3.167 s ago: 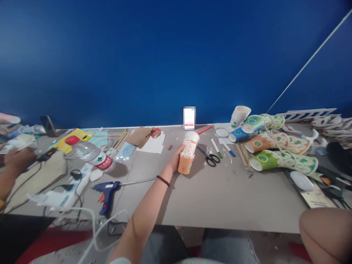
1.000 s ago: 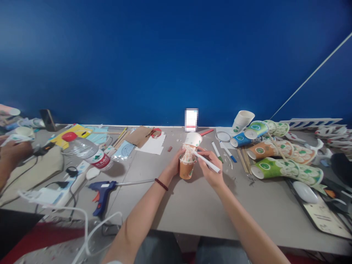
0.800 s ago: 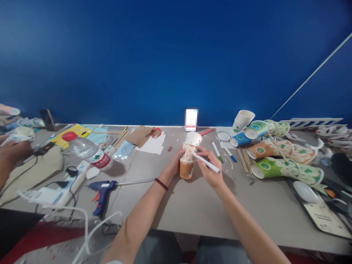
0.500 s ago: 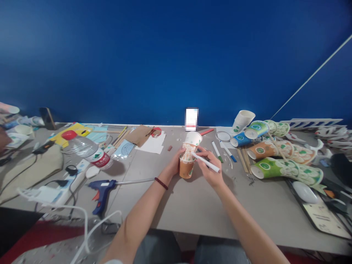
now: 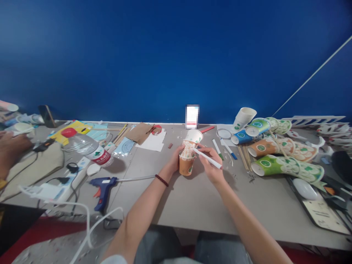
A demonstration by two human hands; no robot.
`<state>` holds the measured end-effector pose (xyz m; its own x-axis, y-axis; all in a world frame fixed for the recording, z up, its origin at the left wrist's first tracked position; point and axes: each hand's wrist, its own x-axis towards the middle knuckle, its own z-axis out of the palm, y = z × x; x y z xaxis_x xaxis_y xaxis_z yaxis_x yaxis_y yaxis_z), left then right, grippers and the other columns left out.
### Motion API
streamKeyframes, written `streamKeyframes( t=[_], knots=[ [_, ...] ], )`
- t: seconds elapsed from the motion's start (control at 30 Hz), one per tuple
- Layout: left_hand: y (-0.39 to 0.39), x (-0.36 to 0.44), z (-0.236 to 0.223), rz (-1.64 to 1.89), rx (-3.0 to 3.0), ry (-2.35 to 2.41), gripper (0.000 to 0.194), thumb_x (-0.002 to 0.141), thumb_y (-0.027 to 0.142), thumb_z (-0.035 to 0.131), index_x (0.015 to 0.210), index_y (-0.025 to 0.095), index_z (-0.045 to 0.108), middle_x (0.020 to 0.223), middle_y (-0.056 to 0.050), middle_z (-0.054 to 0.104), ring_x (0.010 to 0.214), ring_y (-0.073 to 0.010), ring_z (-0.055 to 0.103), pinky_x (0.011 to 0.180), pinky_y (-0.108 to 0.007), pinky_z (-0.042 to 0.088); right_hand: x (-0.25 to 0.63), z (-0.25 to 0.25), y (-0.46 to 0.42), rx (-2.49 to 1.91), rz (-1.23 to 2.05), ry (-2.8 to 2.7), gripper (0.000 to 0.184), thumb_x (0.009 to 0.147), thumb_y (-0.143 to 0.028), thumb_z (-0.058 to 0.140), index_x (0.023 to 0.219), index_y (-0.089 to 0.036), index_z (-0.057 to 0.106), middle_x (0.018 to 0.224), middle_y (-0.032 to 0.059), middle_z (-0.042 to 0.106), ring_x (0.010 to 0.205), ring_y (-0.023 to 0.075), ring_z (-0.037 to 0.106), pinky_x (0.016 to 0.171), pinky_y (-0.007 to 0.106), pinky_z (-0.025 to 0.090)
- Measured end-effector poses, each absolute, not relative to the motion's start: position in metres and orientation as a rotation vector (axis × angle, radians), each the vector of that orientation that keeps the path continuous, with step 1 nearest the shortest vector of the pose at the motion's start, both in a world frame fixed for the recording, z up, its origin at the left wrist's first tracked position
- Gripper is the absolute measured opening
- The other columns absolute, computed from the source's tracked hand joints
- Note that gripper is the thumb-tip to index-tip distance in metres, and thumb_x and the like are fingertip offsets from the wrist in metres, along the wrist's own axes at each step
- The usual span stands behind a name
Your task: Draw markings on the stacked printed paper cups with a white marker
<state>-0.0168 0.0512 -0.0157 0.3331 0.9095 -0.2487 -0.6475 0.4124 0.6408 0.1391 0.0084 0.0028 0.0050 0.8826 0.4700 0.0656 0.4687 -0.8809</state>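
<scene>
A stack of paper cups, orange at the bottom and white with drawn scales above, stands tilted on the grey table. My left hand is wrapped round its left side. My right hand grips a white marker pen whose tip touches the white cup's side. A dark bead bracelet circles my left wrist.
Decorated cup strings lie at the right, with loose markers beside them. A blue glue gun, a water bottle, a power strip and cables lie at the left. Another person's hand rests at the far left.
Three seconds ago only my left hand held the cups; my right hand has come in with the marker against them. Since a second ago the hands barely moved. The other person's hand shifted.
</scene>
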Motion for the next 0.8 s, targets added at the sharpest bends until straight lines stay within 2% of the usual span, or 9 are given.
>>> streamKeyframes(
  t=[0.13, 0.33, 0.53, 0.63, 0.8],
  knots=[
    [0.0504, -0.0168, -0.0143, 1.063, 0.483, 0.634, 0.034, 0.081, 0.039, 0.061, 0.095, 0.010, 0.069, 0.081, -0.010, 0.074, 0.067, -0.0200, 0.067, 0.070, -0.032, 0.052, 0.1397, 0.0022, 0.0096, -0.886, 0.796, -1.416, 0.015, 0.090, -0.038, 0.063, 0.097, -0.025, 0.066, 0.123, 0.0121, 0.070, 0.119, 0.0301, 0.064, 0.090, 0.044, 0.057],
    [0.0505, -0.0186, -0.0127, 1.015, 0.543, 0.577, 0.043, 0.083, 0.047, 0.054, 0.095, 0.009, 0.070, 0.077, -0.011, 0.073, 0.063, -0.0220, 0.066, 0.067, -0.033, 0.050, 0.1413, -0.0010, 0.0124, -0.857, 0.800, -1.405, 0.015, 0.090, -0.036, 0.064, 0.098, -0.024, 0.066, 0.113, 0.0110, 0.073, 0.122, 0.0298, 0.063, 0.097, 0.046, 0.054],
    [0.0526, -0.0190, -0.0171, 1.004, 0.607, 0.528, 0.045, 0.077, 0.049, 0.058, 0.092, 0.008, 0.070, 0.079, -0.013, 0.073, 0.064, -0.0229, 0.067, 0.065, -0.032, 0.050, 0.1428, -0.0025, 0.0134, -0.888, 0.781, -1.406, 0.016, 0.091, -0.037, 0.063, 0.101, -0.024, 0.067, 0.106, 0.0097, 0.075, 0.123, 0.0292, 0.062, 0.099, 0.045, 0.053],
    [0.0530, -0.0189, -0.0190, 1.010, 0.581, 0.526, 0.045, 0.076, 0.049, 0.058, 0.091, 0.009, 0.071, 0.079, -0.013, 0.074, 0.064, -0.0228, 0.067, 0.065, -0.033, 0.051, 0.1424, -0.0019, 0.0133, -0.899, 0.777, -1.408, 0.016, 0.090, -0.037, 0.064, 0.099, -0.024, 0.067, 0.111, 0.0097, 0.073, 0.120, 0.0294, 0.064, 0.095, 0.043, 0.056],
    [0.0523, -0.0181, -0.0192, 1.010, 0.552, 0.528, 0.042, 0.077, 0.047, 0.058, 0.088, 0.009, 0.072, 0.079, -0.012, 0.074, 0.064, -0.0227, 0.068, 0.063, -0.032, 0.052, 0.1414, -0.0002, 0.0124, -0.934, 0.772, -1.415, 0.016, 0.089, -0.036, 0.063, 0.100, -0.025, 0.068, 0.104, 0.0082, 0.075, 0.105, 0.0279, 0.070, 0.082, 0.039, 0.060]
  ],
)
